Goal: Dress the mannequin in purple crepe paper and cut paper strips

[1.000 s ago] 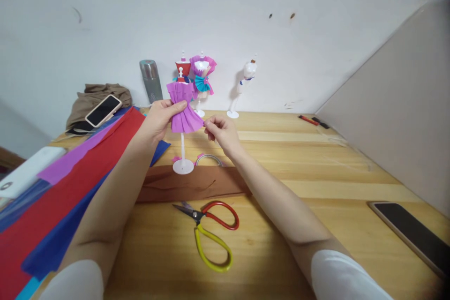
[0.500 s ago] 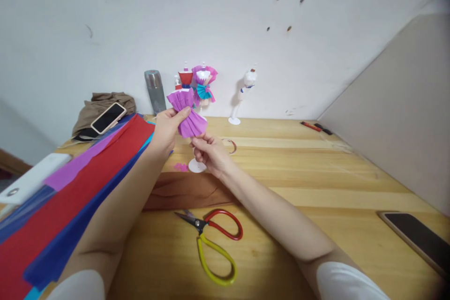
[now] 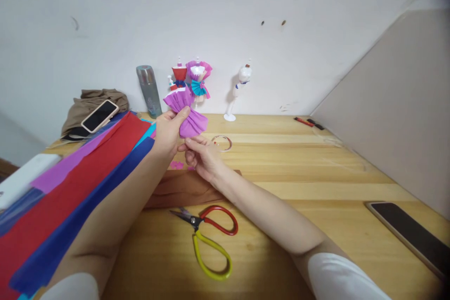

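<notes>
My left hand [image 3: 171,129] is closed on a gathered piece of purple crepe paper [image 3: 191,115], its thumb pressed over the pinched middle so the folds fan out on both sides. A small red and white mannequin top [image 3: 171,85] shows just behind the paper's upper edge; how the two are joined is hidden. My right hand [image 3: 201,155] is just below the paper, fingers curled and thumb against forefinger. What it holds, if anything, I cannot make out. Below my hands lie a folded brown paper strip [image 3: 197,190] and scissors [image 3: 195,221] with red and yellow handles.
Dressed miniature mannequins [image 3: 198,79] and a white one on a stand [image 3: 230,116] are at the wall, near a grey bottle [image 3: 149,91]. Coloured crepe strips [image 3: 91,168] and a phone [image 3: 100,116] are left. Another phone [image 3: 408,232] lies right, a ribbon ring [image 3: 225,142] mid-table.
The view has shifted slightly. My right hand has moved closer to my left, below the purple paper. The white round base seen under it before is out of sight.
</notes>
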Demonstrator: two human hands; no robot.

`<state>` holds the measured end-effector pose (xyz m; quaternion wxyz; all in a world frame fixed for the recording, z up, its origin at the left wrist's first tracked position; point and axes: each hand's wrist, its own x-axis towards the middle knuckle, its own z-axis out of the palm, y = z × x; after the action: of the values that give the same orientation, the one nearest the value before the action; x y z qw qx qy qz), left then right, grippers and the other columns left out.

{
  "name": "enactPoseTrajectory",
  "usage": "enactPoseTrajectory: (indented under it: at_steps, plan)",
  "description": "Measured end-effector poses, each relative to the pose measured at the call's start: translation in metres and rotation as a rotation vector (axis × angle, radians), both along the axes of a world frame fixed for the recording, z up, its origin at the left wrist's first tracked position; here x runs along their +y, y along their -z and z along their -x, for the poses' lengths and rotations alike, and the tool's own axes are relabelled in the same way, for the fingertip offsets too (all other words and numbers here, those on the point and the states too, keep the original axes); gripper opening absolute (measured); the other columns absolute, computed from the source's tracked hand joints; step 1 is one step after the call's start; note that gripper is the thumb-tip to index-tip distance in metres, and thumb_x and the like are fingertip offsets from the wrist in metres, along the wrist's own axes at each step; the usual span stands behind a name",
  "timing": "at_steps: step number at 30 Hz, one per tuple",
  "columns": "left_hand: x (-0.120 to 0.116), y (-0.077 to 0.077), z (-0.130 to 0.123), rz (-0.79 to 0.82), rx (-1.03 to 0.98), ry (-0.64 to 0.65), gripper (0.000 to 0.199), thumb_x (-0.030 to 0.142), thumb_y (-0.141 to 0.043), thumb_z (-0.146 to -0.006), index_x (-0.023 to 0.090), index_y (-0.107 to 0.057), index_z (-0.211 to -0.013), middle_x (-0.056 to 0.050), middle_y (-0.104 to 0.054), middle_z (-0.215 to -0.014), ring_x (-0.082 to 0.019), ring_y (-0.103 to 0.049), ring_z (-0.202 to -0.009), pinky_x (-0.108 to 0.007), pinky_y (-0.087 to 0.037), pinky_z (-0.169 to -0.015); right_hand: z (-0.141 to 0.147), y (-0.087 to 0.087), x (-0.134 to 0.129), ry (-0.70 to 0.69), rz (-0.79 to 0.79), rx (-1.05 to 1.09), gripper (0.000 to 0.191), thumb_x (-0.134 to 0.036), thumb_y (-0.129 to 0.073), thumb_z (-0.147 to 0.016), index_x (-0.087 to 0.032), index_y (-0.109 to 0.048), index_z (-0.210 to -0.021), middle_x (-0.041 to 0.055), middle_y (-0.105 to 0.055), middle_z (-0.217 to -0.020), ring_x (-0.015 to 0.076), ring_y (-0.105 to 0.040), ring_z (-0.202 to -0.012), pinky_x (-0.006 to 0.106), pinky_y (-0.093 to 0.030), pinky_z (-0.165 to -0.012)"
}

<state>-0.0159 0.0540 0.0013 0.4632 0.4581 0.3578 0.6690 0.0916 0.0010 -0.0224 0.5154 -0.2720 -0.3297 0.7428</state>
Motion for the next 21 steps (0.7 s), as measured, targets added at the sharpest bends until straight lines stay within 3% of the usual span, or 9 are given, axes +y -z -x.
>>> enactPoseTrajectory:
  at_steps: [5,12,14,16,18,19,21]
  plan:
    - [-0.003,-0.001,-0.005,0.044,-0.057,0.011,0.04,0.05,-0.096,-0.07,0.02,-0.07,-0.072,0.001,-0.068,-0.064,-0.014,-0.064,-0.06,-0.026,-0.047,-0.054,0.001,0.0,-0.003,-0.02,0.007,0.02,0.032,-0.03,-0.091,-0.061,-0.02,-0.06,-0.064,-0.0031,-0.071,-0.059,0.0051,-0.044,-0.04,0.018,-0.033,-0.039]
    - [0.0,-0.001,-0.002,0.042,-0.077,0.033,0.043,0.049,-0.099,-0.067,0.019,-0.068,-0.069,0.001,-0.069,-0.066,-0.017,-0.07,-0.07,-0.028,-0.054,-0.064,0.006,0.006,-0.004,0.016,0.06,-0.017,0.018,-0.028,-0.082,-0.068,-0.019,-0.068,-0.076,-0.0056,-0.063,-0.054,0.0049,-0.039,-0.039,0.018,-0.029,-0.041]
    - [0.003,-0.003,0.004,0.035,-0.068,0.08,0.044,0.05,-0.101,-0.064,0.019,-0.071,-0.071,-0.001,-0.073,-0.07,-0.019,-0.073,-0.075,-0.029,-0.058,-0.071,0.004,0.008,-0.002,-0.001,0.054,-0.093,0.021,-0.034,-0.081,-0.07,-0.018,-0.071,-0.077,-0.0053,-0.061,-0.052,0.005,-0.037,-0.038,0.019,-0.026,-0.04]
    - [0.005,-0.007,0.012,0.016,-0.041,0.123,0.046,0.052,-0.102,-0.062,0.017,-0.076,-0.078,-0.004,-0.078,-0.078,-0.021,-0.076,-0.081,-0.032,-0.061,-0.078,-0.004,0.003,0.002,-0.14,-0.02,-0.241,0.035,-0.05,-0.08,-0.074,-0.016,-0.07,-0.071,-0.0023,-0.06,-0.049,0.006,-0.039,-0.036,0.02,-0.024,-0.038]
    - [0.007,-0.013,0.022,-0.006,-0.003,0.129,0.049,0.052,-0.102,-0.06,0.016,-0.08,-0.084,-0.007,-0.081,-0.083,-0.023,-0.077,-0.083,-0.034,-0.062,-0.081,-0.02,-0.008,0.005,-0.434,-0.184,-0.447,0.052,-0.065,-0.079,-0.073,-0.014,-0.072,-0.067,0.0031,-0.064,-0.05,0.0087,-0.046,-0.037,0.022,-0.028,-0.038]
    - [0.008,-0.017,0.027,-0.016,0.023,0.121,0.049,0.051,-0.103,-0.059,0.015,-0.081,-0.084,-0.007,-0.082,-0.084,-0.023,-0.077,-0.083,-0.034,-0.062,-0.081,-0.029,-0.016,0.007,-0.561,-0.288,-0.543,0.054,-0.067,-0.081,-0.07,-0.014,-0.073,-0.067,0.0033,-0.066,-0.051,0.0089,-0.047,-0.037,0.023,-0.03,-0.038]
    - [0.01,-0.022,0.035,-0.043,0.077,0.091,0.048,0.048,-0.103,-0.057,0.015,-0.082,-0.085,-0.008,-0.083,-0.085,-0.023,-0.077,-0.082,-0.034,-0.062,-0.079,-0.049,-0.031,0.01,-0.631,-0.444,-0.704,0.049,-0.063,-0.083,-0.073,-0.015,-0.075,-0.071,0.0012,-0.068,-0.054,0.0095,-0.052,-0.041,0.022,-0.034,-0.041]
